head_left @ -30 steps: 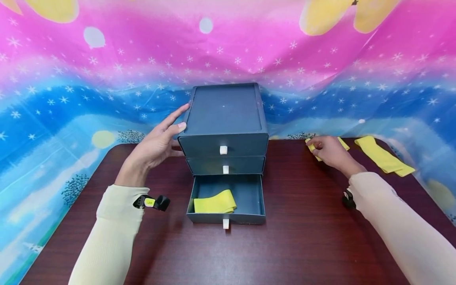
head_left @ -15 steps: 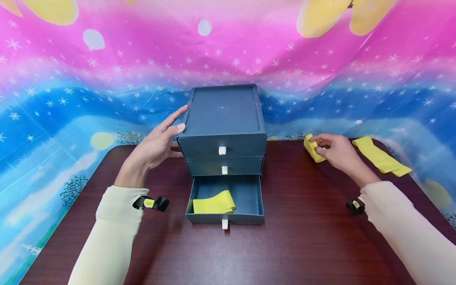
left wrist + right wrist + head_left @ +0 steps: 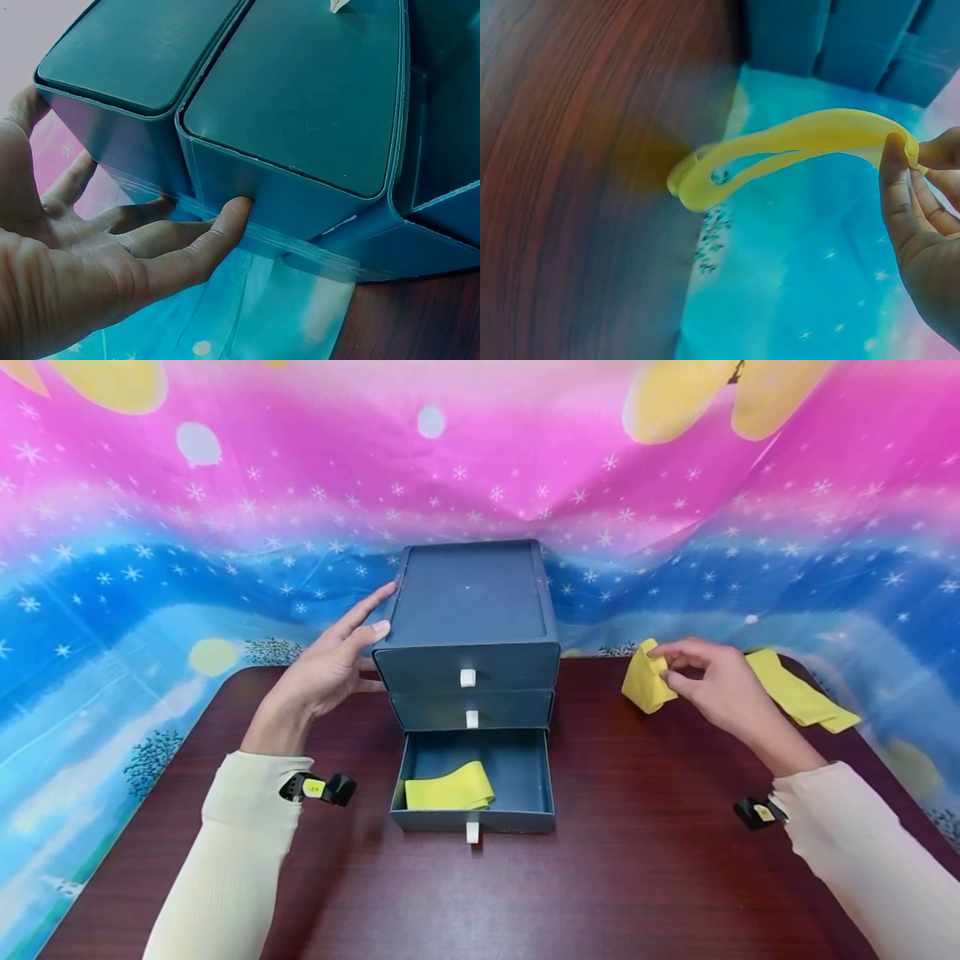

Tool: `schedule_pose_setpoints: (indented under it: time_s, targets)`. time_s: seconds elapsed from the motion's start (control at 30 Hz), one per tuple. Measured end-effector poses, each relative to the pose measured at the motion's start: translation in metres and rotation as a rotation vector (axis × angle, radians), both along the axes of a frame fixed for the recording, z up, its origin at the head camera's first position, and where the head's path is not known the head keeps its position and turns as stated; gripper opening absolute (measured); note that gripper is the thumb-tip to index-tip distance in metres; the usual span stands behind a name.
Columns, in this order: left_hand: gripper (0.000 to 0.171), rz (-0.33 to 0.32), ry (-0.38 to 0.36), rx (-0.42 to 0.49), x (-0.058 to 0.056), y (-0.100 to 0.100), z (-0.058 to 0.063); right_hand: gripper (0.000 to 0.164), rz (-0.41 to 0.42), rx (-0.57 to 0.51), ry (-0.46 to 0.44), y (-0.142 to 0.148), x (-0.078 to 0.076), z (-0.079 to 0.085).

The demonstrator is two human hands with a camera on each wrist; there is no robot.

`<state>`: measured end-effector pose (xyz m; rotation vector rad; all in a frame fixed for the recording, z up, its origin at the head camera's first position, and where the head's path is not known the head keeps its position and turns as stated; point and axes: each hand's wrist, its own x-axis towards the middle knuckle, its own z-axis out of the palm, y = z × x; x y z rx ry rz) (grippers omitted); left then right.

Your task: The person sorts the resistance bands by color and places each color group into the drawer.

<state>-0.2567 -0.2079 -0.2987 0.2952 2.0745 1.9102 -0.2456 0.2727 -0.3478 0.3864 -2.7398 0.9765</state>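
A dark blue-grey drawer unit (image 3: pixel 465 668) stands at the middle of the table, its bottom drawer (image 3: pixel 517 820) pulled out. In that drawer lies a folded yellow cloth strip (image 3: pixel 446 787). My left hand (image 3: pixel 324 668) rests against the unit's left side, its fingers spread and fairly straight along the wall, as the left hand (image 3: pixel 97 247) in the left wrist view also shows. My right hand (image 3: pixel 723 689) pinches one end of another folded yellow cloth strip (image 3: pixel 645 681) between thumb and fingertips. In the right wrist view this strip (image 3: pixel 810 135) hangs out from the fingers in a long loop.
A third yellow cloth strip (image 3: pixel 802 693) lies at the table's back right, behind the right hand. The brown wooden table (image 3: pixel 615 885) meets a printed cloth backdrop (image 3: pixel 480 452) at its far edge. White pull tabs (image 3: pixel 468 677) stick out from the drawer fronts.
My right hand has lifted the yellow cloth strip from the back right of the table, tilting it upright and shifting it slightly left and nearer. My left hand stays against the drawer unit.
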Motion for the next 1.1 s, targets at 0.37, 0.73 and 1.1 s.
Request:
schedule_pose_setpoints:
  time_s: [0.37, 0.73, 1.1]
  targets:
    - [0.059, 0.003, -0.001, -0.001, 0.0, 0.0, -0.001, 0.029, 0.044, -0.086, 0.038, -0.015, 0.033, 0.02]
    - [0.059, 0.009, 0.001, -0.006, 0.0, 0.0, -0.001, 0.035, 0.113, -0.15, 0.047, -0.035, 0.067, 0.04]
    - [0.059, 0.003, 0.004, -0.003, 0.0, 0.0, -0.001, 0.04, 0.259, -0.245, 0.082, -0.073, 0.094, 0.062]
